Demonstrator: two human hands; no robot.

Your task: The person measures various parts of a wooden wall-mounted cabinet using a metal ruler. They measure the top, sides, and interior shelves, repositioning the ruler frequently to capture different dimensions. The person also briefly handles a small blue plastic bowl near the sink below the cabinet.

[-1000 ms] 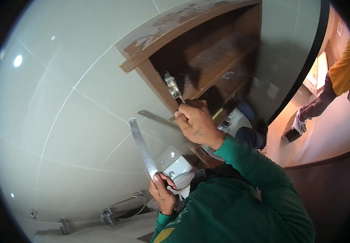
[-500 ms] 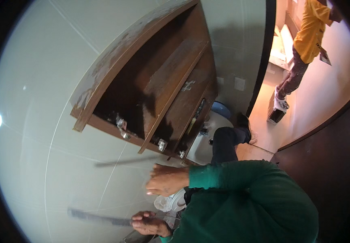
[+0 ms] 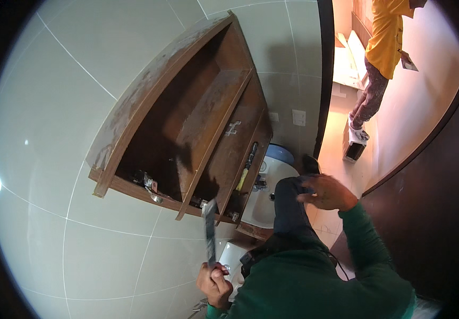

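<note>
My left hand (image 3: 215, 284) is closed round the lower end of a flat grey metal strip (image 3: 210, 234), which points up toward the cabinet. The strip's exact kind is unclear. My right hand (image 3: 328, 192) hangs to the right over my dark-trousered leg, slightly blurred, fingers loosely apart and nothing visible in it. Ahead of my hands, a brown wooden cabinet (image 3: 220, 114) without doors is against the tiled wall. Metal hinges (image 3: 150, 186) show along its near edge, and a cross-shaped metal fitting (image 3: 232, 128) is on an inner board. A yellow-and-black tool (image 3: 246, 167) lies on its lowest shelf.
Below the cabinet is a white sink (image 3: 261, 212) with a blue basin (image 3: 280, 153) beside it. A white toilet tank (image 3: 233, 257) is near my left hand. Through the doorway, a person in a yellow shirt (image 3: 386, 40) stands on a box-like support (image 3: 353, 146). A dark door (image 3: 415, 212) is at right.
My right hand has swung from beside the cabinet's lower edge to the right, over my leg. The metal strip in my left hand has turned from pointing left to pointing up.
</note>
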